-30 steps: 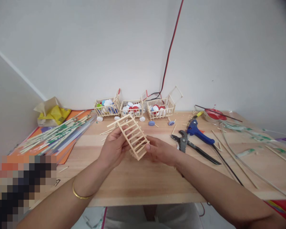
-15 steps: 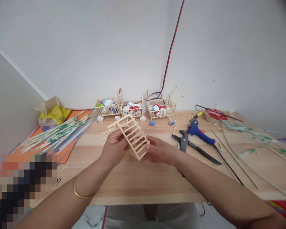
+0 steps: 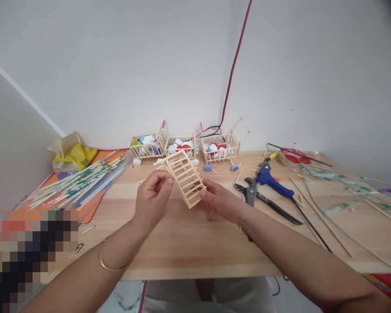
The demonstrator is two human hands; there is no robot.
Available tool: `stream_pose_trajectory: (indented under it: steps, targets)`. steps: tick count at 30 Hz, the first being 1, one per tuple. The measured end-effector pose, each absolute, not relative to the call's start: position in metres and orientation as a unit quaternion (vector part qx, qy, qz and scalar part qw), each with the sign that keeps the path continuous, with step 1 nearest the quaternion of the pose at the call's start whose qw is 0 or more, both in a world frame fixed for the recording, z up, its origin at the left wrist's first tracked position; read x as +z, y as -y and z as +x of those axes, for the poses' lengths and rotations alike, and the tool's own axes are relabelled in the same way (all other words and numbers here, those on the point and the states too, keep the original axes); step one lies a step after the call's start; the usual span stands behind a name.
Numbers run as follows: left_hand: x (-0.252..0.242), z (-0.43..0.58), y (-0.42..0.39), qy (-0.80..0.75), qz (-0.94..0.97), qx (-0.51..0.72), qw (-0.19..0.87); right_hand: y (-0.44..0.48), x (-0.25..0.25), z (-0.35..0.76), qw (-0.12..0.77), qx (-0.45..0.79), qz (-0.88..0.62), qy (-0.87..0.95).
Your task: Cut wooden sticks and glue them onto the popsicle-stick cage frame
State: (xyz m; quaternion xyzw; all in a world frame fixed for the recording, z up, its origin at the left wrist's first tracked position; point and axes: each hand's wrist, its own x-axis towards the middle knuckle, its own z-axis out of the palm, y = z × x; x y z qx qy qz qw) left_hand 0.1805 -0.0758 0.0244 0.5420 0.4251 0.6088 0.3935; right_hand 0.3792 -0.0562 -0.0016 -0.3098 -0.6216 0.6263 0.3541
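A small basket frame (image 3: 185, 179) of thin wooden sticks, with slatted sides, is tilted in the air above the middle of the table. My right hand (image 3: 220, 199) grips its lower right end, thumb on the near edge and the other fingers behind. Just left of the frame, my left hand (image 3: 154, 193) has its thumb and forefinger pressed together; whatever they may pinch is too small to make out. A gold bangle (image 3: 112, 265) circles the left wrist. Beyond the hands, several loose sticks lie on the wooden table (image 3: 182, 256).
Three stick carts (image 3: 220, 148) filled with bottle caps stand along the wall. Cutting pliers (image 3: 251, 191) and a blue glue gun (image 3: 270, 179) lie at right, near a red tape roll (image 3: 295, 156). Bundled wrapped sticks (image 3: 81, 178) and a yellow packet (image 3: 76, 156) occupy the left.
My left hand has come off the basket frame, moving slightly left and down with its fingers curling in. The frame has risen a little in my right hand.
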Motion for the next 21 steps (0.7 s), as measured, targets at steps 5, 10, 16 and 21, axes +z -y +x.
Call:
stream_pose_trajectory:
  steps: [5,10,16,21]
  targets:
    - [0.032,0.177,0.087,-0.435,0.635,0.614,0.174,0.054,-0.003,0.382,0.364,0.609,-0.368,0.601]
    - [0.037,0.176,0.086,-0.446,0.654,0.593,0.148,0.053,-0.001,0.381,0.362,0.6,-0.392,0.595]
    - [0.033,0.172,0.074,-0.45,0.718,0.519,0.112,0.052,-0.006,0.38,0.371,0.609,-0.355,0.605]
    - [0.026,0.169,0.069,-0.434,0.761,0.481,0.036,0.052,-0.007,0.379,0.371,0.597,-0.364,0.611]
